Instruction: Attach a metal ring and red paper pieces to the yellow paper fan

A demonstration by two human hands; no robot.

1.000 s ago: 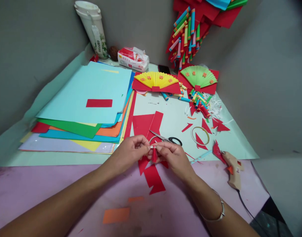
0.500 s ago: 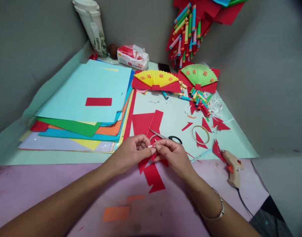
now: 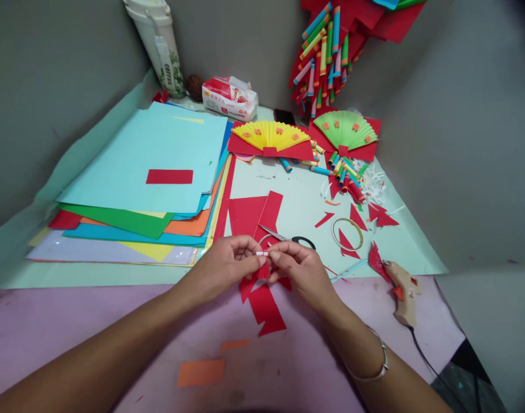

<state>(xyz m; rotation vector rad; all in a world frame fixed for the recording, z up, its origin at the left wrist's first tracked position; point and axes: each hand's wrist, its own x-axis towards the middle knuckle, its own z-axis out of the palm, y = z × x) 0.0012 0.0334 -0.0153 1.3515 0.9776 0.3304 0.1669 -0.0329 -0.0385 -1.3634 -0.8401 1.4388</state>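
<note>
In the head view, both hands meet over the near middle of the worktop (image 3: 94,338), around a small red tassel (image 3: 265,272) with a white strip (image 3: 261,253) across its top. The left hand (image 3: 228,264) has its thumb and forefinger pinched together at the strip's left end; the right hand (image 3: 302,274) pinches the right end, its fingers closed with the tassel hanging between the two hands. Just beyond lie the scissors (image 3: 304,241), on red paper (image 3: 247,215), and a red scrap (image 3: 267,310) lies on the near side. To the right are a ring (image 3: 361,236) and, farther right, a glue gun (image 3: 403,292). A stack of coloured paper (image 3: 129,146) fills the left, bearing a red strip (image 3: 169,176). On the far side sit a yellow fan (image 3: 270,135), a green fan (image 3: 345,129) to its right, a tissue pack (image 3: 230,98) and a cup (image 3: 159,51) at far left.
</note>
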